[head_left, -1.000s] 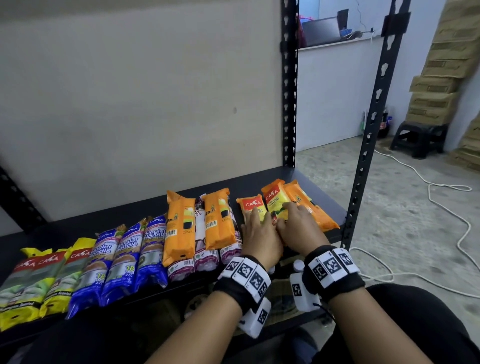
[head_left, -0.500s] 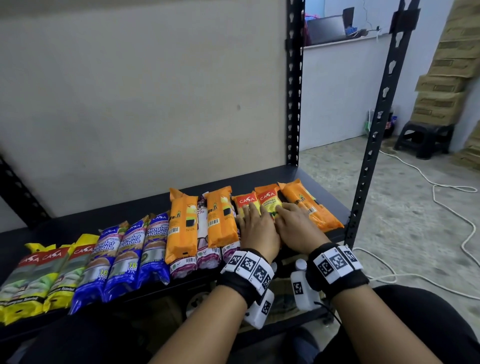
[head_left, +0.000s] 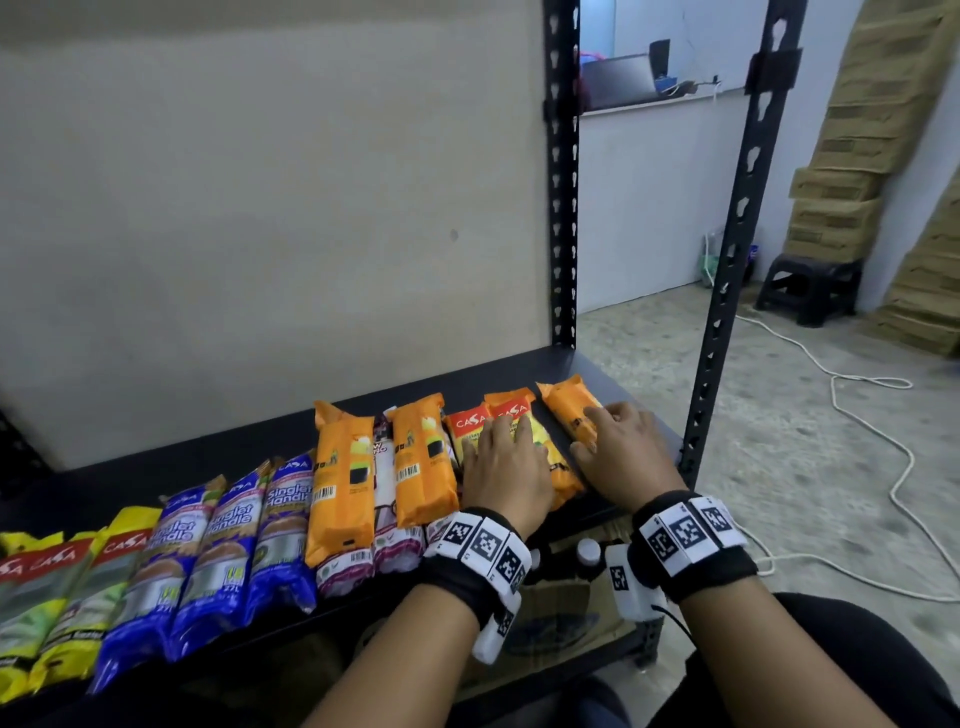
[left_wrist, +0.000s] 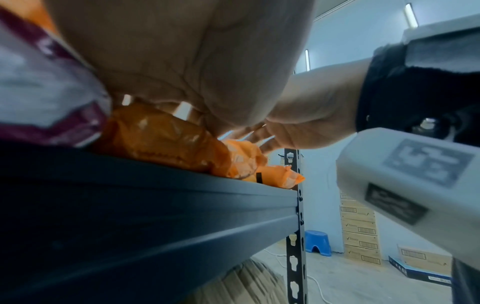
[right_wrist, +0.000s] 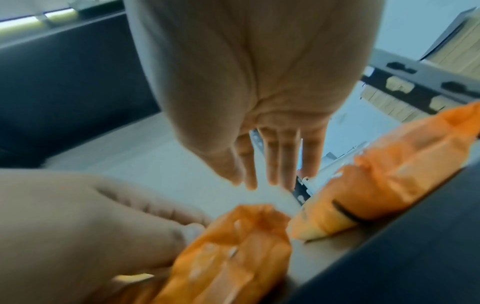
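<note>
Snack packets lie in a row on a black shelf (head_left: 467, 379). My left hand (head_left: 506, 447) rests flat, fingers straight, on two orange-and-yellow CASA packets (head_left: 511, 413). In the left wrist view its palm covers an orange packet (left_wrist: 161, 135). My right hand (head_left: 618, 436) is just to the right, its fingers touching the rightmost orange packet (head_left: 569, 408) near the shelf's end. In the right wrist view the right hand's fingers (right_wrist: 275, 160) are straight above that orange packet (right_wrist: 389, 174), with a CASA packet (right_wrist: 233, 246) and the left hand (right_wrist: 91, 226) below.
Left of my hands lie two orange packets (head_left: 343, 467), maroon-and-white ones (head_left: 387, 467), blue ones (head_left: 228, 545) and yellow-green ones (head_left: 52, 587). A black upright post (head_left: 727, 291) stands right of my right hand. White cable (head_left: 857, 415), a stool (head_left: 808, 286) and stacked cartons (head_left: 857, 130) are beyond.
My right hand has moved right, off the CASA packets and onto the rightmost orange packet. The hands now lie apart. The left hand stays on the CASA packets.
</note>
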